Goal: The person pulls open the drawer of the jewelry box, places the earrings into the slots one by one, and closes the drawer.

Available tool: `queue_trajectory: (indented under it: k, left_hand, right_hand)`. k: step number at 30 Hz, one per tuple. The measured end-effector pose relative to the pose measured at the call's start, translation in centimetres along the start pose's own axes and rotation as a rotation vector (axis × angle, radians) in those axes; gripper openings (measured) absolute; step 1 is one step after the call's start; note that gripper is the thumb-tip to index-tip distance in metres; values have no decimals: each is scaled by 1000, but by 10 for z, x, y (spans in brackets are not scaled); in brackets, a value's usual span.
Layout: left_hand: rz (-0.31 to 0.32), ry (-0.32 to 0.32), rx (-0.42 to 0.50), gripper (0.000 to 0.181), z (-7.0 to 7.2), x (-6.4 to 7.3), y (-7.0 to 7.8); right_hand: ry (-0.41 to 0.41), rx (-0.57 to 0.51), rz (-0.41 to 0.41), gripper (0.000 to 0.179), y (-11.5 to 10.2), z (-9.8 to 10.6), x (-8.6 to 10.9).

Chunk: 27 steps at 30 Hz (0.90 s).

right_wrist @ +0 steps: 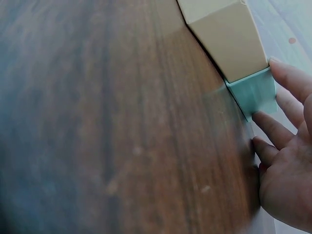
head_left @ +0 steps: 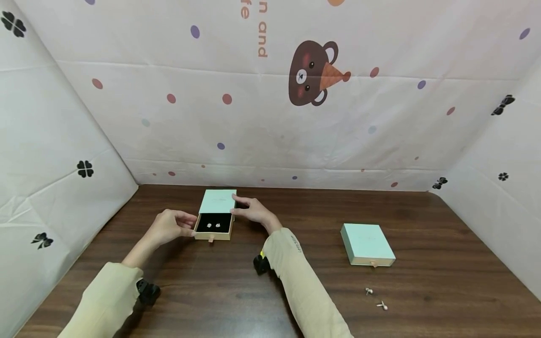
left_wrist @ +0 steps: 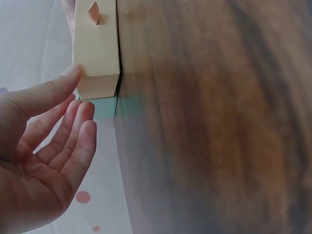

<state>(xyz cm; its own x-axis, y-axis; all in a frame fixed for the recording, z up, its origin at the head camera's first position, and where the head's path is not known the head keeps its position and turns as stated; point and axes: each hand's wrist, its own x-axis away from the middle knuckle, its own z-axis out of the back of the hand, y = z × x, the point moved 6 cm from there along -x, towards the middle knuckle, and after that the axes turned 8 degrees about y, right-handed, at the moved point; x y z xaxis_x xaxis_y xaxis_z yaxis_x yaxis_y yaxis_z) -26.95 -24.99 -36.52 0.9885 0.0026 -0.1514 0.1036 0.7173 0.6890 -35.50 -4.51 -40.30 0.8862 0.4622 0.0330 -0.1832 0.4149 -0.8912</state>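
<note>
Head view: cream drawer point(head_left: 223, 236) partly out of its mint sleeve point(head_left: 217, 201), on the desk point(head_left: 304, 234) left of centre; two earrings point(head_left: 209, 225) on black insert point(head_left: 214, 218).
Left grip point(head_left: 169, 226): spread, thumb on drawer's edge.
Right grip point(head_left: 253, 210): fingers apart, fingertips at sleeve's right side.
Handling, judged: steady the sleeve, keep drawer square to it, slide slowly, fingertips clear of the seam; a jolt could unseat the earrings.
</note>
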Motion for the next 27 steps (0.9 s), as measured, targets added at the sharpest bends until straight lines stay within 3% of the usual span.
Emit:
queue_trajectory:
  k: [15, 27]
  left_hand:
    - [-56, 74, -46, 23, -4, -18, 9]
    - [-33, 48, -20, 29, -5, -22, 5]
  right_hand:
    - [16, 14, 1, 55, -5, 0, 1]
    - [10, 31, 0, 55, -3, 0, 1]
